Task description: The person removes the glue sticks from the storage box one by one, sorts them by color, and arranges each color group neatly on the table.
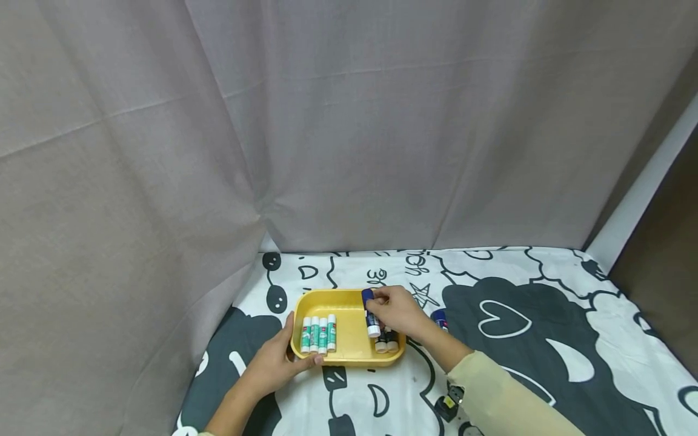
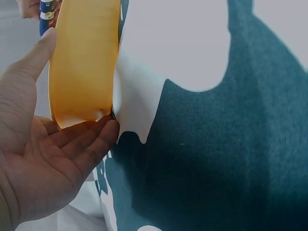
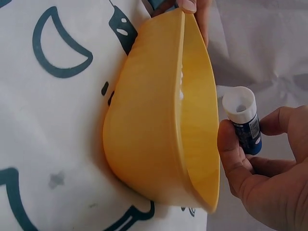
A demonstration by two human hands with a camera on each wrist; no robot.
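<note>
A shallow yellow tray [image 1: 351, 327] lies on the printed cloth. My left hand [image 1: 272, 363] grips its left end, thumb at the near rim and fingers along the end wall, as the left wrist view also shows. Between thumb and fingers, my right hand [image 1: 400, 312] pinches a dark blue glue stick [image 1: 372, 321] with a white base [image 3: 240, 103], held over the tray's right part. Several green-and-white glue sticks [image 1: 319, 334] stand side by side at the tray's left. Black sticks with beige ends [image 1: 386, 345] sit at its right, partly hidden by the right hand and blue stick.
Another blue stick [image 1: 439, 319] lies on the cloth right of the tray, partly behind my right forearm. A grey curtain [image 1: 349, 151] hangs behind the cloth-covered surface [image 1: 545, 327]. A small black device [image 1: 448, 404] shows beside the right sleeve.
</note>
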